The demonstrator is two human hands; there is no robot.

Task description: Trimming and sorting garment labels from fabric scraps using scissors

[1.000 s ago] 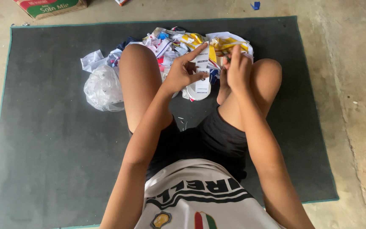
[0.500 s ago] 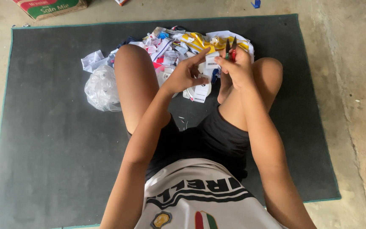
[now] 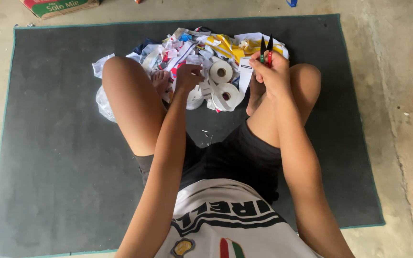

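I sit cross-legged on a dark grey mat [image 3: 53, 157]. My right hand [image 3: 272, 75] grips small thread snips [image 3: 266, 50] with their black blades pointing up, and a white label strip [image 3: 245, 71] hangs by its fingers. My left hand [image 3: 188, 77] reaches down, fingers closed, into a pile of white and coloured label scraps [image 3: 187, 48] between my knees. Two white tape rolls [image 3: 222, 71] [image 3: 227, 95] lie just right of that hand.
A clear plastic bag [image 3: 104, 102] lies beside my left knee. A cardboard box [image 3: 58, 6] stands beyond the mat's far left corner. Bare concrete floor [image 3: 397, 95] surrounds the mat. Yellow fabric pieces [image 3: 230, 45] top the pile.
My hands have parted: the left dropped from the white strip into the scrap pile, and the right lifted with the snips, blades now showing. The rolls are uncovered.
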